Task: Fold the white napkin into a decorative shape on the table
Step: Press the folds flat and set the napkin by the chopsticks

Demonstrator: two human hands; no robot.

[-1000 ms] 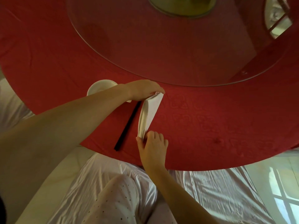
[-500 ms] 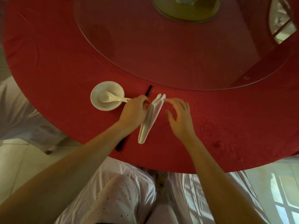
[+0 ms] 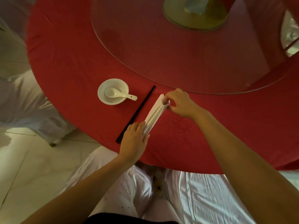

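Note:
The white napkin point(image 3: 155, 114) is folded into a long narrow pleated strip lying slantwise on the red tablecloth point(image 3: 202, 135). My left hand point(image 3: 133, 141) grips its near lower end, fingers wrapped around the folds. My right hand point(image 3: 179, 102) pinches the far upper end between thumb and fingertips. The strip runs taut between both hands.
Black chopsticks point(image 3: 135, 114) lie just left of the napkin, parallel to it. A white bowl point(image 3: 113, 91) with a white spoon point(image 3: 120, 94) sits further left. A round glass turntable point(image 3: 186, 50) covers the table's middle. The table edge curves close to my lap.
My hands swapped ends: the left hand dropped from the upper part to the near end, and the right hand came onto the far tip. The napkin is narrower.

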